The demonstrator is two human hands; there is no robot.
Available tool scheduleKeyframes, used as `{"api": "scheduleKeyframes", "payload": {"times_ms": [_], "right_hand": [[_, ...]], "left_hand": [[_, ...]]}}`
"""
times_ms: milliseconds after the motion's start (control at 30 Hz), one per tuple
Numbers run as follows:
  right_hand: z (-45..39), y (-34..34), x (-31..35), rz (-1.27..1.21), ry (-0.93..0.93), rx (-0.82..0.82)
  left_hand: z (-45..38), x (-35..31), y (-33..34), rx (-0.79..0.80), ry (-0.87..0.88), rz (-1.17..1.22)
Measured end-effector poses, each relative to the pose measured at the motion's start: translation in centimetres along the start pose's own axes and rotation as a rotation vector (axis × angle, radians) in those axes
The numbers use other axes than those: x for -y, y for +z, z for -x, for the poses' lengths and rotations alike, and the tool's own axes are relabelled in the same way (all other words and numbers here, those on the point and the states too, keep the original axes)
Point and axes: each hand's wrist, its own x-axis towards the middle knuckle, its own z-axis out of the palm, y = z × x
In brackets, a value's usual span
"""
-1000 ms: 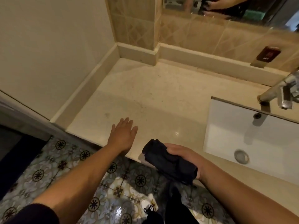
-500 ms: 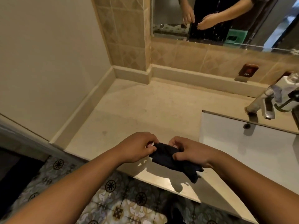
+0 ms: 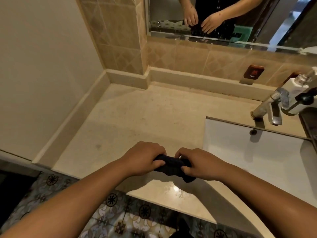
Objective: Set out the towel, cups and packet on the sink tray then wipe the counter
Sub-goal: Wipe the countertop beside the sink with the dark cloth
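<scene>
A dark cloth (image 3: 172, 166), bunched into a roll, is held above the front edge of the beige stone counter (image 3: 137, 121). My left hand (image 3: 144, 158) grips its left end and my right hand (image 3: 197, 164) grips its right end, fingers curled over it. One corner of the cloth hangs down below my right hand. A dark tray edge (image 3: 310, 127) shows at the far right, mostly out of frame. No cups or packet are visible.
A white rectangular sink basin (image 3: 257, 157) lies to the right, with a metal faucet (image 3: 269, 109) and a white pump bottle (image 3: 296, 85) behind it. A wall (image 3: 42, 66) bounds the counter on the left, a tiled backsplash and mirror (image 3: 223, 18) at the back. Patterned floor tiles (image 3: 120, 217) lie below.
My left hand left the counter and took hold of the cloth beside my right hand. Both hands now hold the cloth closer together, and the view has tilted up.
</scene>
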Motion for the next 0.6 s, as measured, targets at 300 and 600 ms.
{"api": "scheduleKeyframes", "payload": {"times_ms": [300,600], "right_hand": [[-3.5,-1.1,-2.4,0.448,-0.029,-0.52],[-3.4,11.4,-4.0,0.348,0.019,-0.429]], "left_hand": [[-2.8,3.1,-0.1,-0.245,-0.04,-0.294],[1.2,4.5,10.9,-0.149,-0.095,-0.277]]}}
